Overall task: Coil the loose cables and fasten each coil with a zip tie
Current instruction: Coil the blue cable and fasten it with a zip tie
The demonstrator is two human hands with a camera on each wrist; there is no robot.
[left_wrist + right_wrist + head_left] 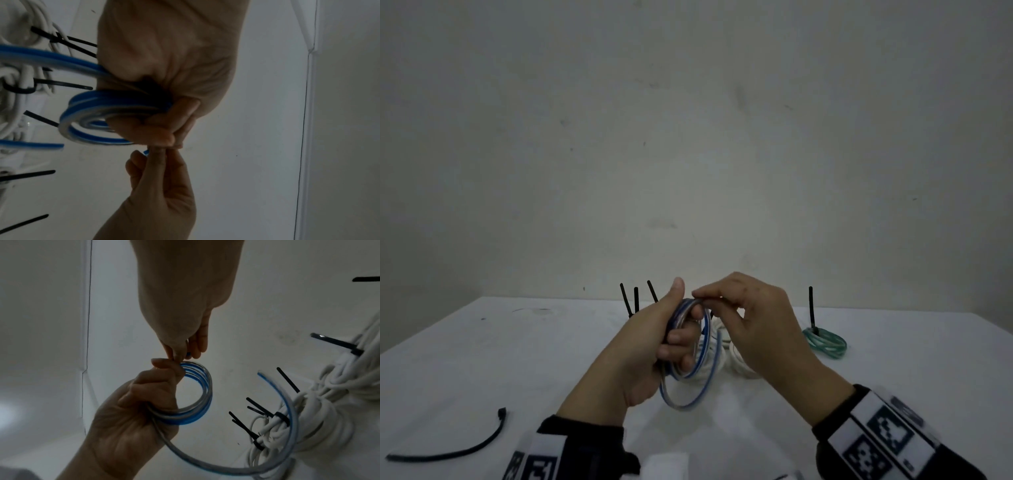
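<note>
Hands meet above the white table [482,359] in the head view. The left hand [650,346] has its fingers curled round the blue cable [688,377], which is wound in loops. The right hand [750,329] pinches the top of the loops with its fingertips. Only this view shows a green coil [825,342] far right with a black tie sticking up, and a loose zip tie [448,452] lying near left.

The left wrist view shows the blue cable's cut end [61,147] hanging free, and white cables [22,78] with black ties behind. Much of it is blurred.

The right wrist view shows the round loops [197,395] best, with one long tail curving away. The white bundles [320,415] are cut off at the edge.
</note>
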